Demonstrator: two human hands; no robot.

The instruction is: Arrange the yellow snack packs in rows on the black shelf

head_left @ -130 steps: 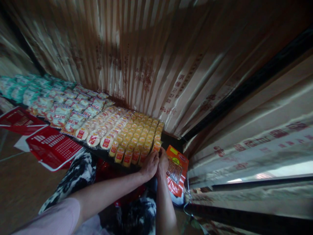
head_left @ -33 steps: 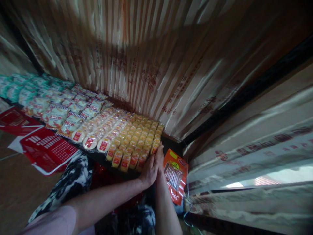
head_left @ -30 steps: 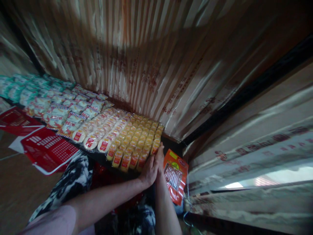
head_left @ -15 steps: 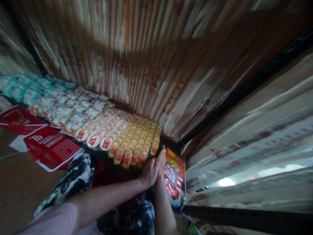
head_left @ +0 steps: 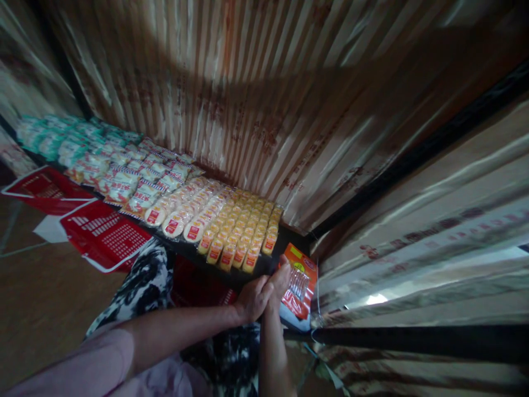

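Observation:
My left hand [head_left: 249, 301] and my right hand [head_left: 278, 282] are pressed together, closed against each other, just in front of the shelf. Anything between the palms is hidden. Right beside my right hand lies an orange packet [head_left: 304, 275] with a clear window over several slim wrapped pieces. Behind my hands, rows of small yellow wrapped cakes [head_left: 242, 231] lie packed close on the black shelf [head_left: 285, 237]. To their left come rows of pale round wrapped cakes [head_left: 176, 220].
Further left are white snack bags [head_left: 142, 190] and green bags [head_left: 49, 140]. Red printed bags [head_left: 105, 234] hang by the shelf's front edge near my knee. Stacked brown sheeting [head_left: 248, 110] rises behind, and black metal bars [head_left: 413, 165] run along the right.
The view has turned a little, so the shelf goods sit further right in the picture. My hands stay together and are slightly lower against the orange packet.

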